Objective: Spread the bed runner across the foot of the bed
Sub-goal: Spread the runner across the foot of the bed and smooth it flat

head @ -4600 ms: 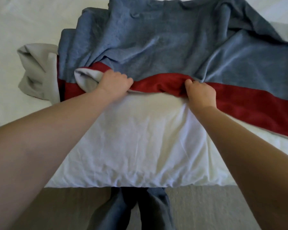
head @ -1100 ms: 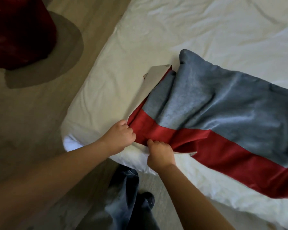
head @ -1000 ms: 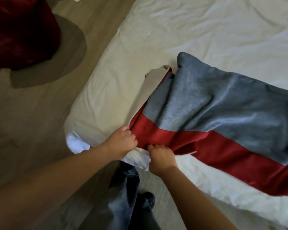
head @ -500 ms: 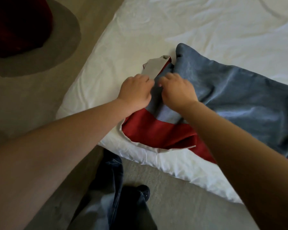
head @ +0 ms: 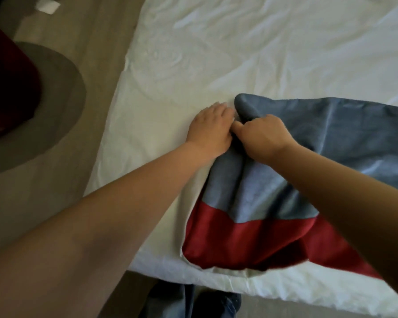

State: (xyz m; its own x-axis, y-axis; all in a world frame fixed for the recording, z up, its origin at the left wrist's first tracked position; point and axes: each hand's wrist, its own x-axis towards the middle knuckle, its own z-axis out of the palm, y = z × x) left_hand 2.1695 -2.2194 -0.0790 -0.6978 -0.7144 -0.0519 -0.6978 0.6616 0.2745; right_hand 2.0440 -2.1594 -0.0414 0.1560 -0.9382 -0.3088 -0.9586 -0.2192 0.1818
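The bed runner is blue-grey with a red band along its near side and lies rumpled across the foot of the bed, which has a white sheet. Its left end is bunched and folded near the bed's left corner. My left hand grips the fold at that end, fingers curled into the cloth. Right beside it, touching, my right hand is closed on the same blue fold. The red corner rests close to the bed's near edge.
A wooden floor runs along the left side of the bed and below its near edge. A dark red seat on a round grey rug stands at the far left. My legs and a dark shoe show below the mattress.
Both hands let go of the red corner at the near edge and moved up to the bunched blue fold. The pale underside that showed at the end is now hidden under my hands.
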